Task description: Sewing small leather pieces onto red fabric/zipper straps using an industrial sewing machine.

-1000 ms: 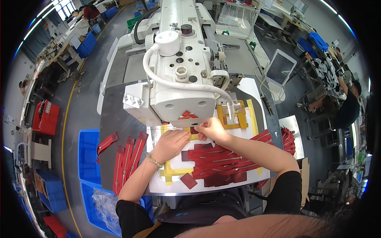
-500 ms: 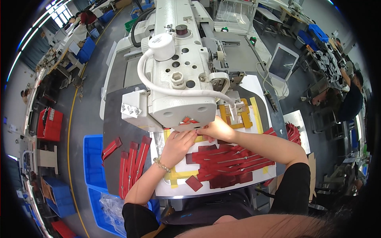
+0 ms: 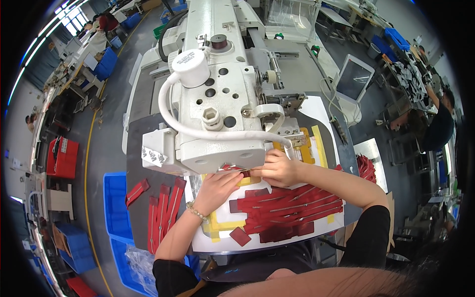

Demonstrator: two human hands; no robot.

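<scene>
Under the front of a white sewing machine head [image 3: 220, 153], my two hands meet at a small dark red patch [image 3: 246, 173] over a yellow-edged plate. My left hand [image 3: 217, 189], with a bead bracelet at its wrist, has its fingers together at the patch's left edge; its thumb is hidden. My right hand [image 3: 278, 168] pinches the patch's right side with bent fingers. Close below lies a pile of red zippers [image 3: 292, 205] with dark red end patches on a white board [image 3: 225, 242]. A loose dark red patch [image 3: 240, 236] sits at the pile's lower left.
Several more red zippers [image 3: 161, 218] lie on the grey table left of my forearm. Blue bins [image 3: 117, 208] stand beyond that edge, one with clear plastic. At the right are a screen [image 3: 354, 78] and another zipper bundle [image 3: 366, 169]. A person [image 3: 440, 121] works farther right.
My hands have moved slightly apart, the right one to the right, and the dark red patch now shows between them. The view has shifted a little, so the machine head sits lower left.
</scene>
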